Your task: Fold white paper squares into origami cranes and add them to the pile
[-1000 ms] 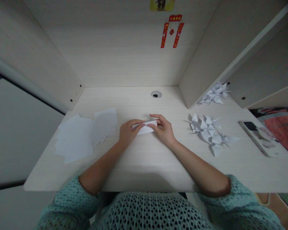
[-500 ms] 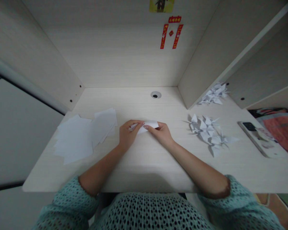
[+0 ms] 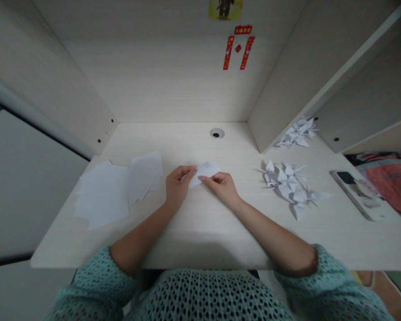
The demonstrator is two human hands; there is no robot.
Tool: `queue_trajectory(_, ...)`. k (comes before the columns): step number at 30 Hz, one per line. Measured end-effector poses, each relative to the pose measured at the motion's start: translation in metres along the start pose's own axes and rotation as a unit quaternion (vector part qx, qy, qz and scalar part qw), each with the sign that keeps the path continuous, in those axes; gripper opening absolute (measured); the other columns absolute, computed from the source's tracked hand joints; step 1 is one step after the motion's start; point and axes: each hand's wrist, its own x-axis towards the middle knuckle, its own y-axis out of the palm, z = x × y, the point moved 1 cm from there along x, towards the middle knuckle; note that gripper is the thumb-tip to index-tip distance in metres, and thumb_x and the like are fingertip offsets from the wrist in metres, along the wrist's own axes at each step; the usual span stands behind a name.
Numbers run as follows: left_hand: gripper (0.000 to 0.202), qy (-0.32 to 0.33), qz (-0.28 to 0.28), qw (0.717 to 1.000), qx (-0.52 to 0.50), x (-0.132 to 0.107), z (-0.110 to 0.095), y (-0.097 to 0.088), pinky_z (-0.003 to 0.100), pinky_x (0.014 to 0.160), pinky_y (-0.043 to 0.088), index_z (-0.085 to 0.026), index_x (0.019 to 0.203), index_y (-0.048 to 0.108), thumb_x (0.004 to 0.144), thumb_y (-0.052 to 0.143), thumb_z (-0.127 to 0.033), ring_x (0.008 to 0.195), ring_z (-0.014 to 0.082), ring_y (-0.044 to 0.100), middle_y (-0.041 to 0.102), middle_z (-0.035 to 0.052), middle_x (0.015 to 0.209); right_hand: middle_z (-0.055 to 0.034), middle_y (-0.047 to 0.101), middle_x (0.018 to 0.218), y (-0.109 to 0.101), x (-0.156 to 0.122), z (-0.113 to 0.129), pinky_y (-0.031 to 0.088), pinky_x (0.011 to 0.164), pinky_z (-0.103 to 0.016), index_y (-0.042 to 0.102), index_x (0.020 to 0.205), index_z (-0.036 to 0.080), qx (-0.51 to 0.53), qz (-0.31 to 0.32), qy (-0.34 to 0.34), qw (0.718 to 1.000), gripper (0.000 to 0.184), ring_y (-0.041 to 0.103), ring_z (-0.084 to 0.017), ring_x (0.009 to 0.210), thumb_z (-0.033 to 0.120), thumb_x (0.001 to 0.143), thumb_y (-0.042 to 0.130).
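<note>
A small folded white paper (image 3: 204, 171) rests on the pale wooden desk (image 3: 200, 227), near its middle. My left hand (image 3: 176, 187) pinches the paper's left end with curled fingers. My right hand (image 3: 221, 187) grips its near right edge between thumb and fingers. The paper's far flap is lifted slightly. Both forearms reach in from the near edge, in teal knitted sleeves.
Loose white paper sheets (image 3: 115, 189) lie spread at the left. Several folded paper cranes (image 3: 290, 185) sit at the right, with another pile (image 3: 297, 133) on a shelf behind. A phone (image 3: 359, 195) lies far right. A cable hole (image 3: 216, 133) is at the back.
The paper went from a long flat strip to a shorter shape with a raised flap. My right hand slid left along it, closer to my left hand.
</note>
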Motion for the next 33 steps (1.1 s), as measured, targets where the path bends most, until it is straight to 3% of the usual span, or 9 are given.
queue_trajectory(6,0.025,-0.029,0.008,0.999,-0.041,0.002,0.007,0.001,0.026,0.066,0.049,-0.019,0.083,0.068,0.073,0.066,-0.041,0.072,0.0144,0.064,0.071,0.0027,0.082,0.0018,0.050,0.048,-0.001,0.002,0.002,0.027,0.045,-0.024,0.061,0.052,0.016,-0.021,-0.032,-0.006,0.999,0.040,0.036,-0.008,0.046,0.053,0.064,0.073)
queue_trajectory(10,0.024,-0.038,0.005,0.998,-0.057,0.002,0.008,0.003,0.025,0.062,0.047,-0.018,0.081,0.065,0.073,0.065,-0.041,0.067,0.0129,0.061,0.069,0.0015,0.078,0.0033,0.046,0.047,-0.002,0.001,0.001,0.027,0.045,-0.024,0.061,0.053,0.016,-0.043,-0.020,-0.025,0.999,0.040,0.035,-0.008,0.045,0.053,0.069,0.069)
queue_trajectory(15,0.023,-0.058,0.011,0.995,-0.083,0.003,0.006,0.004,0.023,0.060,0.045,-0.018,0.078,0.061,0.072,0.066,-0.040,0.062,0.0110,0.057,0.067,0.0001,0.073,0.0005,0.057,0.060,-0.003,0.001,0.002,0.037,0.056,-0.025,0.064,0.064,0.018,-0.065,-0.051,-0.083,0.993,0.032,0.047,-0.012,0.056,0.047,0.077,0.063)
queue_trajectory(19,0.027,-0.072,0.053,0.995,-0.036,0.005,0.005,0.004,0.024,0.059,0.045,-0.018,0.078,0.060,0.071,0.065,-0.044,0.062,0.0122,0.058,0.067,0.0013,0.073,-0.0006,0.062,0.066,-0.006,0.004,-0.003,0.041,0.062,-0.025,0.066,0.071,0.018,-0.030,-0.075,-0.070,0.994,0.032,0.052,-0.014,0.062,0.048,0.080,0.059)
queue_trajectory(23,0.031,-0.075,0.104,0.992,0.014,0.007,0.009,0.001,0.024,0.057,0.045,-0.017,0.078,0.060,0.070,0.067,-0.046,0.063,0.0129,0.059,0.067,0.0018,0.072,-0.0008,0.061,0.065,-0.010,0.009,-0.008,0.041,0.058,-0.025,0.066,0.073,0.017,-0.001,-0.088,-0.053,0.995,0.033,0.052,-0.013,0.060,0.049,0.080,0.057)
queue_trajectory(28,0.026,-0.037,0.145,0.988,0.031,0.007,0.009,0.000,0.022,0.059,0.045,-0.018,0.080,0.062,0.073,0.067,-0.042,0.068,0.0133,0.062,0.069,0.0024,0.076,-0.0006,0.060,0.063,-0.014,0.010,-0.006,0.038,0.055,-0.024,0.065,0.069,0.017,-0.039,-0.065,-0.056,0.996,0.032,0.050,-0.013,0.057,0.046,0.080,0.059)
queue_trajectory(30,0.029,-0.041,0.162,0.986,0.018,0.006,0.006,0.001,0.024,0.064,0.048,-0.018,0.090,0.066,0.073,0.067,-0.042,0.077,0.0158,0.065,0.072,0.0045,0.088,-0.0008,0.061,0.063,-0.014,0.008,-0.004,0.038,0.055,-0.024,0.066,0.069,0.017,-0.065,-0.038,-0.063,0.995,0.031,0.050,-0.013,0.057,0.046,0.080,0.059)
queue_trajectory(33,0.034,-0.077,0.140,0.987,0.019,0.004,0.004,0.002,0.027,0.064,0.050,-0.016,0.087,0.070,0.070,0.069,-0.045,0.075,0.0192,0.067,0.073,0.0062,0.086,-0.0008,0.060,0.062,-0.012,0.004,-0.002,0.037,0.055,-0.024,0.067,0.070,0.018,-0.107,0.005,-0.080,0.991,0.033,0.049,-0.013,0.057,0.046,0.081,0.057)
